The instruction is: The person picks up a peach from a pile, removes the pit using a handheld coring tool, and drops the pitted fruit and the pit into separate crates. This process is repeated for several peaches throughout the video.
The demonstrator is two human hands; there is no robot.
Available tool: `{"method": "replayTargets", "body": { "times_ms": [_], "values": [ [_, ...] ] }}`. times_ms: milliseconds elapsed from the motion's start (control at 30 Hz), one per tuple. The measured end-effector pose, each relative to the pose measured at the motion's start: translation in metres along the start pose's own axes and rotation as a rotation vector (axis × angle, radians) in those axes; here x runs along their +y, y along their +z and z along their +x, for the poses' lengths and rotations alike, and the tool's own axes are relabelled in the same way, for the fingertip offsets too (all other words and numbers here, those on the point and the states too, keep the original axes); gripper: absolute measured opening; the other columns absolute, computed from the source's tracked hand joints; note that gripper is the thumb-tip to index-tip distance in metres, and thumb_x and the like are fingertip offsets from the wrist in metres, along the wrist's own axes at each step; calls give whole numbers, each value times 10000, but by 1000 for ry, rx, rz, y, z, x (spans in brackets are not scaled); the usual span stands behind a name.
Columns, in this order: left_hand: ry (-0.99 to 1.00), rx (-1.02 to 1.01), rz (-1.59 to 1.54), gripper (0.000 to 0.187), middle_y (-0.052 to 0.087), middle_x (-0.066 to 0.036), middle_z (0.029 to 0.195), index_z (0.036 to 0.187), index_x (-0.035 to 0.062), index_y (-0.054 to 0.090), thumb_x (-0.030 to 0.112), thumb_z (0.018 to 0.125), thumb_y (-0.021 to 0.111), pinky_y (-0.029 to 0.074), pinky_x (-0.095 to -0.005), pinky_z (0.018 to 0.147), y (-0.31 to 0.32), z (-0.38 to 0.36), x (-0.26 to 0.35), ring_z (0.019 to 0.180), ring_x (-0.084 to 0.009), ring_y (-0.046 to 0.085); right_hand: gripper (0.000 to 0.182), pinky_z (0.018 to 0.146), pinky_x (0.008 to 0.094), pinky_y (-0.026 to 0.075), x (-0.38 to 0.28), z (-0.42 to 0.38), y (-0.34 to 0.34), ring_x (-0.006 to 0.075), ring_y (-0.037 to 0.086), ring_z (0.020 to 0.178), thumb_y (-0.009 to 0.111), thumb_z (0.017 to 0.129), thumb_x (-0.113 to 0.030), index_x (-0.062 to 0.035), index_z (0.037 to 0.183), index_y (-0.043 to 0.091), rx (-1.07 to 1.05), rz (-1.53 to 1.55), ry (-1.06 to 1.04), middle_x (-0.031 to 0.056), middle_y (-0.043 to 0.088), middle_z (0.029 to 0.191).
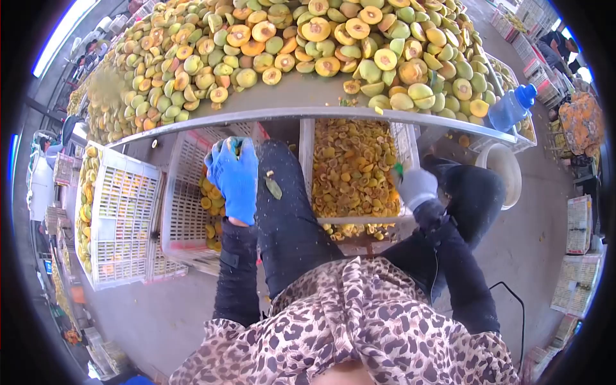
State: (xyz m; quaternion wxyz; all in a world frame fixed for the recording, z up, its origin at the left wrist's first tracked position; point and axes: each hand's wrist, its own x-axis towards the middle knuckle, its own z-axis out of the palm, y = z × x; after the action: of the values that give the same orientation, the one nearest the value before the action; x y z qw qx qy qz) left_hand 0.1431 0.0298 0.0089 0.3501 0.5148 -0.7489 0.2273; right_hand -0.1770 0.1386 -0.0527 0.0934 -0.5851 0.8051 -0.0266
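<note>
Nearest the camera is the leopard-print garment (346,308), and beyond it the seated person's legs straddle a crate of fruit pieces (353,167) under the near edge of the counter (282,96), probably so that pieces can drop straight in. Before that edge, the blue-gloved left hand (234,183) has its fingers curled in, though I cannot tell what it grips, while the grey-gloved right hand (418,187) is closed around a small green object (398,171), too blurred to identify. The fruit halves (314,29) are heaped on the counter, seemingly for easy reach.
</note>
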Motion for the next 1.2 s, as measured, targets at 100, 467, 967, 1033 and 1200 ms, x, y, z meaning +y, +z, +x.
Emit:
{"method": "replayTargets", "body": {
  "times_ms": [100,467,967,1033,1200],
  "values": [
    [204,138,-272,100,634,-105,849,880,53,620,139,854,574,481,-403,724,52,41,25,806,-323,609,387,624,471,507,-15,-5,18,367,646,662,485,902,-436,-62,935,579,-96,168,-106,190,652,715],
    [-233,-556,-482,587,555,-263,1136,1231,-6,462,406,833,588,482,-484,820,185,114,183,994,-415,575,313,622,459,489,-26,-16,31,337,636,699,558,874,-393,-83,847,595,-222,289,-202,146,649,737],
    [-541,-438,-837,383,555,-218,990,1084,30,566,207,750,627,442,-474,789,199,87,95,962,-386,511,293,540,453,479,-6,-25,16,332,628,614,547,888,-378,-87,863,563,-63,447,-193,132,632,672],
    [-966,-605,-1250,387,578,-239,988,1096,12,580,240,786,619,443,-474,808,185,85,79,983,-399,520,313,492,478,461,-2,-22,22,355,604,543,580,870,-401,-90,865,551,6,429,-176,148,606,598],
    [-249,-736,-612,501,579,-283,1068,1144,-38,568,358,836,573,415,-485,893,179,90,91,1077,-437,499,299,493,479,458,-15,-18,18,370,597,544,586,869,-387,-91,857,545,4,426,-271,154,603,599]
  ]
}}
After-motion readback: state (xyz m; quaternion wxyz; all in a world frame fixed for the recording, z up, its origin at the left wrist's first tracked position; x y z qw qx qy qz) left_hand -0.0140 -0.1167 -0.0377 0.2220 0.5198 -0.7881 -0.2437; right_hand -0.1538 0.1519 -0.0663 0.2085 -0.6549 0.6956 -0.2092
